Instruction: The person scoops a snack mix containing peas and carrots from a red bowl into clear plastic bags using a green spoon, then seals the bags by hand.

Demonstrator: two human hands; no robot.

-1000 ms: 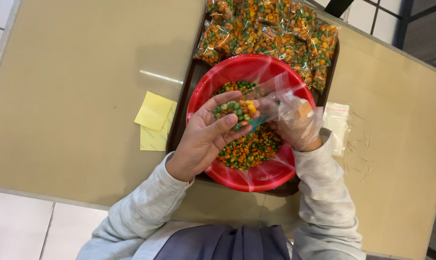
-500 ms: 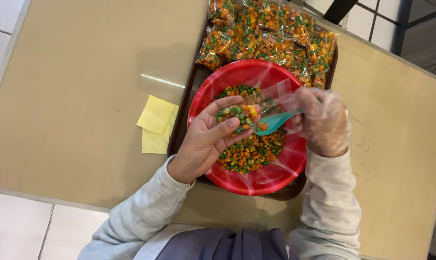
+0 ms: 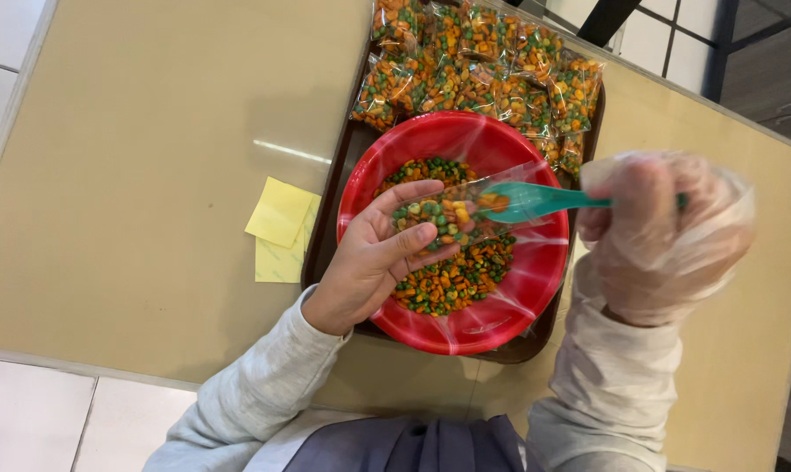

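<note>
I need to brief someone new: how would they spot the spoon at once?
Find the red bowl on the dark tray. Over its right rim, the gloved right hand holds a teal spoon, tip in a clear bag. Nothing else is teal.

Left hand (image 3: pixel 374 262): bare, palm up, fingers curled in loose cup, grey sleeve to wrist; right hand (image 3: pixel 653 232): in clear plastic glove, closed in fist grip, raised, forearm bent, grey sleeve.
</note>
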